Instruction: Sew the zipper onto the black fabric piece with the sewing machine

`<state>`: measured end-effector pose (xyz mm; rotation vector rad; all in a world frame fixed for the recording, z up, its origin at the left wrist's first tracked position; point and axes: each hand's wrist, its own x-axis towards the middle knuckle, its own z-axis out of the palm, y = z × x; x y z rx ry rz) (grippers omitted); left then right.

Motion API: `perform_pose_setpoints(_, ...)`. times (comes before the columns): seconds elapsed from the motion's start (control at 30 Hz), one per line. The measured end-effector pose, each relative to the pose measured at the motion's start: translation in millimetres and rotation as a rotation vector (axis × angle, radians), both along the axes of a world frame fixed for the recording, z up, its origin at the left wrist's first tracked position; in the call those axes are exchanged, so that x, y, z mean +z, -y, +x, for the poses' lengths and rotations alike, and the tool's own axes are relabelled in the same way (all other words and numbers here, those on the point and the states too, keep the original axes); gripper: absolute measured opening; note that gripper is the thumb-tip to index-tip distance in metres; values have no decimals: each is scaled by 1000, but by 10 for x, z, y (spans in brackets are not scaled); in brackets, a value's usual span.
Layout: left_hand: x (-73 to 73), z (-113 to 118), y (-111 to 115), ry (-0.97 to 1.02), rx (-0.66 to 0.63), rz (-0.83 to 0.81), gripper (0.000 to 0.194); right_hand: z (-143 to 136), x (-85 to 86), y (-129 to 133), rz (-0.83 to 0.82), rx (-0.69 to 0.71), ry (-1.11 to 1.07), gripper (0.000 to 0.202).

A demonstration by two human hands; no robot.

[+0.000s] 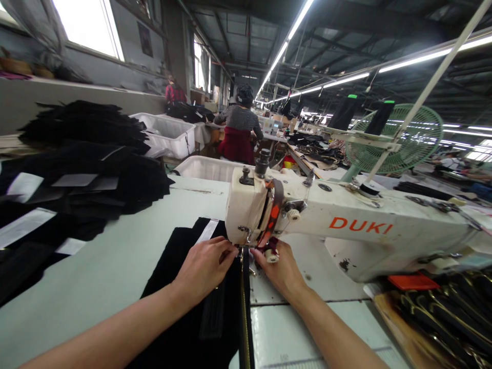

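A black fabric panel (180,256) with a white label strip lies under the head of a sewing machine (246,205). Along its right edge runs a black zipper (245,318) with gold teeth, leading up to the needle area. My left hand (203,266) rests on the panel, its fingers pinched on the fabric just left of the needle. On the other side of the presser foot is my right hand (282,269), its thumb pointing at the zipper. A white knob and the machine head partly cover its fingers, so their grip is hidden.
Stacks of black fabric pieces (84,174) lie at left. More gold-toothed zippers (453,312) and an orange-red object (413,281) are at right. Behind stand white bins (169,136), thread cones (342,114), a green fan (407,136) and a seated co-worker (240,125).
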<state>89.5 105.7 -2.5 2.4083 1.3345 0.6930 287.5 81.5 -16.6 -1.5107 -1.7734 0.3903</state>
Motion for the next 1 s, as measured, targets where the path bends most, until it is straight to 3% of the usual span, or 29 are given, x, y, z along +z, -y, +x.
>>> perform_pose_setpoints(0.4,-15,14,-9,10,17,6,24,-23,12,-3,-23,24,-103,14)
perform_pose_setpoints(0.73,-33,25,5,3,22,-1,28,-132,-126,-72,-31,21,-159,9)
perform_pose_setpoints(1.0,-53,6,-11,39,-20,2,28,-172,-49,-45,-5,27,-85,7)
